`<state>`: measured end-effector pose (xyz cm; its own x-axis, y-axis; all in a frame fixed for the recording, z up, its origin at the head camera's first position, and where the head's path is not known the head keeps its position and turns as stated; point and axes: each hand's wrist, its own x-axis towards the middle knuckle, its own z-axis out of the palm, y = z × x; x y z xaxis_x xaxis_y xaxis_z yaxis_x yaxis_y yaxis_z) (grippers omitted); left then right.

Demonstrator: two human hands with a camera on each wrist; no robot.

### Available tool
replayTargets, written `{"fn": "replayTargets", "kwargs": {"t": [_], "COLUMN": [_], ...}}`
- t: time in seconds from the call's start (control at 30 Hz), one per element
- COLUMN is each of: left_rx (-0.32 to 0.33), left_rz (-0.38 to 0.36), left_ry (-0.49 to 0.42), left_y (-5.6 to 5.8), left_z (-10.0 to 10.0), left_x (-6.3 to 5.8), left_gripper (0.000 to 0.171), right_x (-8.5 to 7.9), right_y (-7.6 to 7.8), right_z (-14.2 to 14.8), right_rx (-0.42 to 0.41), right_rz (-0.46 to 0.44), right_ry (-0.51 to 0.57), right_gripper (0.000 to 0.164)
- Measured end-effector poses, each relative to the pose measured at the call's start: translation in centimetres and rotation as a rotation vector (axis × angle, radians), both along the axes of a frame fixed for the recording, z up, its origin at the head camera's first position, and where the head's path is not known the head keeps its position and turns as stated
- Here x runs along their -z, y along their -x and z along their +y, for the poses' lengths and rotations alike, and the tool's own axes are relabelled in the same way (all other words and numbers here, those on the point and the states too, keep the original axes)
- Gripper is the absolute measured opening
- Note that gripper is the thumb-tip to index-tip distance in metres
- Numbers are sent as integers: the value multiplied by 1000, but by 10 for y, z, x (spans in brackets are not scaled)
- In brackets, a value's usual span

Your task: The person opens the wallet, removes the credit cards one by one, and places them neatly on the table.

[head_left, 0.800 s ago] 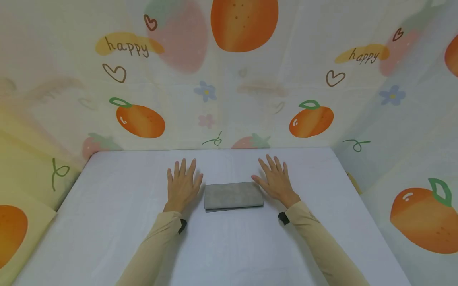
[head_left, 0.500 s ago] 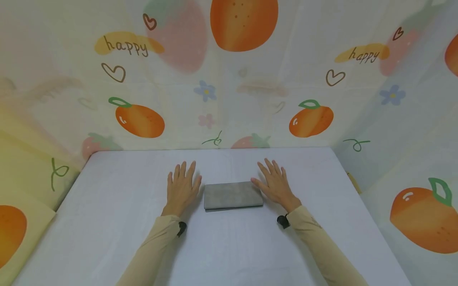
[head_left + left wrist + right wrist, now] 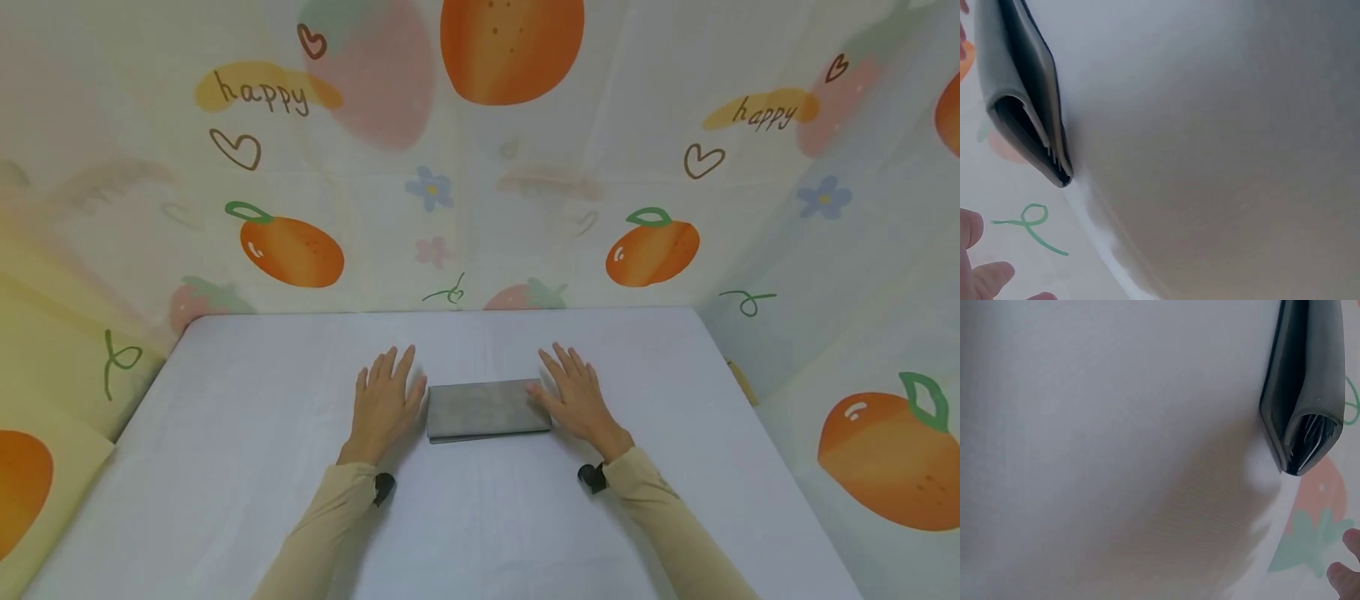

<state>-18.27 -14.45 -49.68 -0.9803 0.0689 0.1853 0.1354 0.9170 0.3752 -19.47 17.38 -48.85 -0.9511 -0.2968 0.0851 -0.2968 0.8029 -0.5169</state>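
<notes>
A flat grey folded case (image 3: pixel 489 410), much like a long wallet, lies on the white table. Both wrist views show its ends, where the folded flap (image 3: pixel 1000 56) curves over a dark hollow inside (image 3: pixel 1311 434). My left hand (image 3: pixel 382 408) is by the case's left end, fingers extended and apart from it. On the other side, my right hand (image 3: pixel 583 404) has its fingers spread, and its thumb overlaps the case's upper right corner in the head view. Whether the thumb touches the case cannot be told. Neither hand holds anything.
The white-covered table (image 3: pixel 480 533) ends at a printed fabric backdrop (image 3: pixel 480 217) with oranges, strawberries and writing. Similar fabric hangs at both sides. A dark wrist camera (image 3: pixel 384 487) sits on the left wrist, and another dark camera (image 3: pixel 592 477) on the right.
Both hands have drawn slightly back toward the person, and the right thumb now overlaps the case's corner more. The case has stayed in place.
</notes>
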Motion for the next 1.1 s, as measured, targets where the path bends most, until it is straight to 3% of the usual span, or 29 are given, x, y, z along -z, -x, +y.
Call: {"fn": "replayTargets", "kwargs": {"t": [0.27,0.67,0.9,1.1], "left_rx": [56,83,100,101], "left_rz": [39,-237,-252,-282], "left_ry": [-115,-310,-312,-309], "left_y": [-9,-26,-33,-37], "left_z": [2,8,10,10], "left_x": [1,2,8,9], "left_gripper": [55,55,50,50], "right_x": [2,9,18,19], "right_y": [-9,-19,-26,-28], "right_z": [1,-1,-4,-5], "right_rx": [-30,-39,-32,-44], "right_rz": [-40,-208,-268,-241], "right_ry": [69,167,166,187], "right_gripper": [72,82,89,87]}}
